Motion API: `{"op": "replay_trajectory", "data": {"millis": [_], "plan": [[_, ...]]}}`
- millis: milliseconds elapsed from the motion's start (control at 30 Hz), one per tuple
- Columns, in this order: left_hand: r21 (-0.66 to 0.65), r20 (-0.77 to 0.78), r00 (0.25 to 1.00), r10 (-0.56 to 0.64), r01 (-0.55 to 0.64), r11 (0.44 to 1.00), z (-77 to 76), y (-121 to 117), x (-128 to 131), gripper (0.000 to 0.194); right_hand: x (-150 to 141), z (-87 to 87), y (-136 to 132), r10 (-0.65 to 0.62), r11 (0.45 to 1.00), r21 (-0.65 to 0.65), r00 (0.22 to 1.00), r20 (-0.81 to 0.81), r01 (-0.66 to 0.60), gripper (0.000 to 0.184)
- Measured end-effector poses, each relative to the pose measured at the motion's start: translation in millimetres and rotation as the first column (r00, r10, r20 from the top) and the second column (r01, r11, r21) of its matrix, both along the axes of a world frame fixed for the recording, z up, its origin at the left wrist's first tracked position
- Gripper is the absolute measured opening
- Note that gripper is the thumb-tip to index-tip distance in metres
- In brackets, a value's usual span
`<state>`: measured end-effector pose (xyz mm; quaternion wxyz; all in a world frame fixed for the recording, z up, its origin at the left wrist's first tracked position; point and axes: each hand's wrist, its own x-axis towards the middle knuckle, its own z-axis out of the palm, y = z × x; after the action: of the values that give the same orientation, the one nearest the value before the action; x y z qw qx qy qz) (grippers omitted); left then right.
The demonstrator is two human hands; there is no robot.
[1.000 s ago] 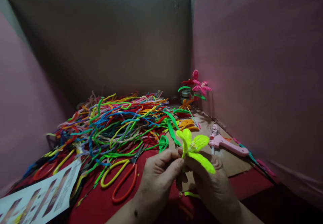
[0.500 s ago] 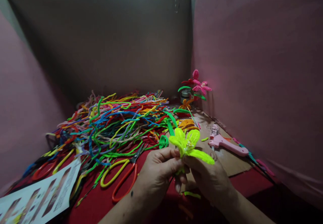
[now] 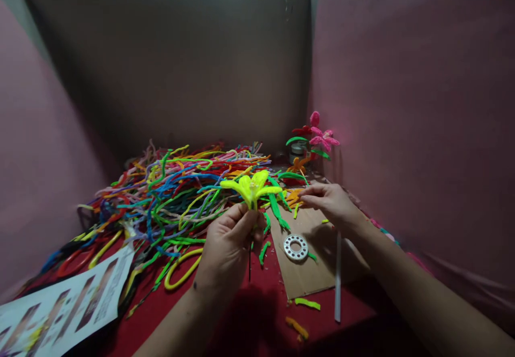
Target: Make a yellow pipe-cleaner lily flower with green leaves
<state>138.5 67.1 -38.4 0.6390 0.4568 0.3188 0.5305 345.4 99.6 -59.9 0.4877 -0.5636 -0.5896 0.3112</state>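
Observation:
My left hand (image 3: 231,239) is closed in a pinch just under the bloom of a neon yellow pipe cleaner flower (image 3: 252,188). The flower stands upright, petals spread around a pale centre, and a thin dark stem comes out below my fingers. My right hand (image 3: 333,201) reaches out over the cardboard, fingers stretched and slightly apart, its tips at a bunch of orange pipe cleaner pieces (image 3: 293,198). Whether they touch is hard to see. Green pipe cleaner leaves (image 3: 277,212) lie just left of these pieces.
A tangled heap of coloured pipe cleaners (image 3: 181,185) fills the left. On the cardboard (image 3: 309,279) rests a round white disc with holes (image 3: 296,247); a clear glue stick (image 3: 338,287) is beside it. Yellow-handled scissors (image 3: 173,276), a printed sheet (image 3: 80,303) and pink flowers (image 3: 324,138) stand around.
My right hand has let go of the yellow flower and moved up and forward to the orange pieces. My left hand has carried the flower left and up. The disc has come into view.

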Motion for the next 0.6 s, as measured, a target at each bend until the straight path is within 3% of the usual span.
{"op": "replay_trajectory", "data": {"millis": [33, 67, 133, 367, 600], "plan": [[-0.014, 0.009, 1.0, 0.01, -0.01, 1.0, -1.3, 3.0, -0.3, 0.017, 4.9, -1.4, 8.1, -0.039, 0.999, -0.006, 0.971, 0.236, 0.042, 0.017], [-0.028, 0.012, 1.0, 0.016, -0.016, 0.999, -2.9, 5.7, -0.4, 0.018, 8.0, -3.2, 15.2, -0.055, 0.998, 0.001, 0.885, 0.463, 0.062, 0.017], [-0.041, 0.01, 1.0, 0.023, -0.023, 0.999, -6.3, 10.3, -0.5, 0.02, 9.3, -7.0, 26.9, -0.063, 0.997, 0.002, 0.798, 0.599, 0.077, 0.018], [0.002, 0.026, 1.0, 0.017, -0.017, 1.0, -14.6, 20.5, -3.2, 0.022, -6.9, -19.5, 68.3, -0.065, 0.997, 0.016, 0.681, 0.729, 0.078, 0.039], [-0.047, 0.021, 1.0, 0.016, -0.015, 0.999, -14.9, 21.2, -2.4, 0.022, -16.8, -19.1, 88.1, -0.056, 0.996, 0.006, 0.614, 0.787, 0.084, 0.03]]}}
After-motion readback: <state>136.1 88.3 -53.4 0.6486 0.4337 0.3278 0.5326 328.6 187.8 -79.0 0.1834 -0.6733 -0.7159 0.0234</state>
